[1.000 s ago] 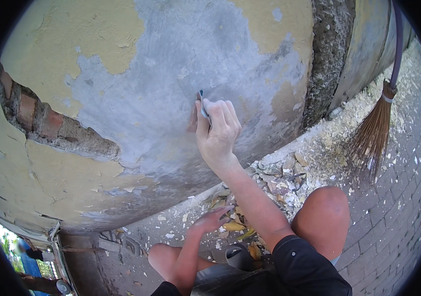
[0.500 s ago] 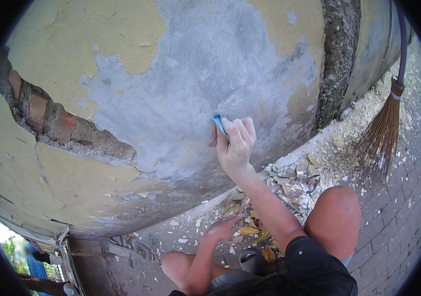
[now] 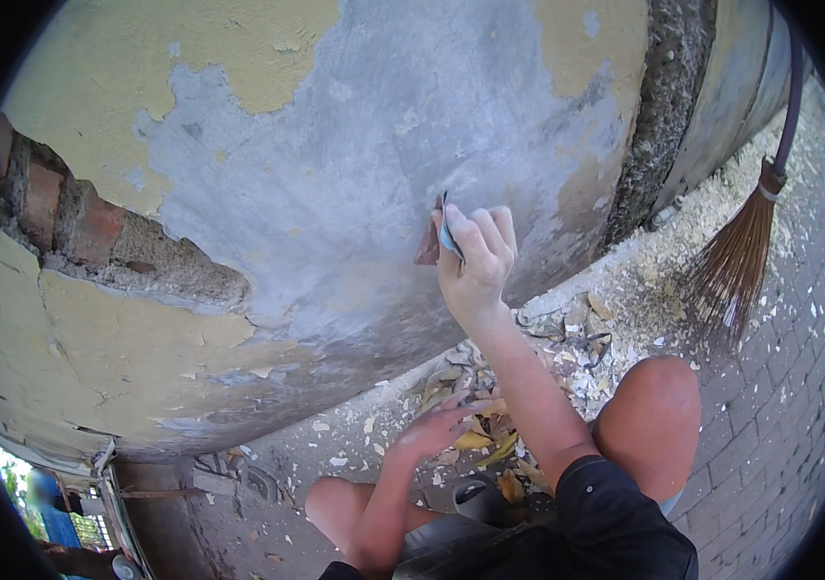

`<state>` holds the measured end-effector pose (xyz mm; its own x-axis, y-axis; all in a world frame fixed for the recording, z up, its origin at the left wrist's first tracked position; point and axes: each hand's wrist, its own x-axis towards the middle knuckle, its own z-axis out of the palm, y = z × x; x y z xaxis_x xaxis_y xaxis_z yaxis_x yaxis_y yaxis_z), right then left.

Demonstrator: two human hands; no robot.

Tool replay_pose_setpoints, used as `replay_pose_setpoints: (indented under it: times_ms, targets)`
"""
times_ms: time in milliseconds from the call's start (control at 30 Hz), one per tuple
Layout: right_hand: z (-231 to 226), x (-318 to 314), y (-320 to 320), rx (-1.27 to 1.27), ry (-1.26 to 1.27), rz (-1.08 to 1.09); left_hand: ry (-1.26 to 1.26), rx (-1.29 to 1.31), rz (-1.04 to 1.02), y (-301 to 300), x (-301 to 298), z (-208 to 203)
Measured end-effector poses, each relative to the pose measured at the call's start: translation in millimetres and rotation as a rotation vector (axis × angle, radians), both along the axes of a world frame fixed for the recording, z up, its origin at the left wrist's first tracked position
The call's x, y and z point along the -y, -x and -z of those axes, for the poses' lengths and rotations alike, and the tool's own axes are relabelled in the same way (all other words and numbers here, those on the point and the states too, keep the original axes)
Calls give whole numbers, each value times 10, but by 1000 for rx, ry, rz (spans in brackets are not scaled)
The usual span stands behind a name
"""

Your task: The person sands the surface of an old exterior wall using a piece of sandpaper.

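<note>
My right hand (image 3: 478, 261) presses a folded piece of sandpaper (image 3: 429, 242) against the wall, closed around it. Its reddish-brown face and blue-grey fold show beside the thumb. Bare grey plaster (image 3: 354, 174) surrounds the sandpaper, with light scuff marks just above it. Lower down, my left hand (image 3: 434, 428) hangs over the ground near my knee, fingers stretched out and holding nothing.
Peeling yellow paint (image 3: 238, 58) borders the grey patch. Exposed bricks (image 3: 93, 227) show in a gap at left. A stick broom (image 3: 743, 256) stands at right over paint flakes. Dry leaves (image 3: 473, 440) lie by my foot. A person (image 3: 55, 512) is at far lower left.
My right hand has moved slightly up and right along the plaster with the sandpaper, whose brown face now shows more. The view has shifted a little; my left hand stays near my knee.
</note>
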<state>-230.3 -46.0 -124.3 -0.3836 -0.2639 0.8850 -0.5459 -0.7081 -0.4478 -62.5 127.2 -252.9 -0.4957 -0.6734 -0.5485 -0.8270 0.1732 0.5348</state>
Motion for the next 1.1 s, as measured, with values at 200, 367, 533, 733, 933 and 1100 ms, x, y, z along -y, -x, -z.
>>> replay_pose_setpoints:
  times_ms: [200, 367, 533, 733, 933, 1100]
  targets:
    - [-126, 78, 89, -22, 5, 11, -66, 268, 27, 85, 69, 11]
    - [202, 52, -20, 20, -26, 22, -30, 35, -14, 137, 113, 25]
    - [-371, 132, 220, 12, 8, 52, -13, 154, 13, 145, 202, 77]
    - [27, 146, 231, 118, -76, 86, -93, 127, 29, 175, 257, 127]
    - [216, 8, 154, 113, -90, 43, 47, -19, 39, 219, 164, 135]
    - [155, 220, 309, 384, -158, -38, -35, 125, 57, 138, 184, 192]
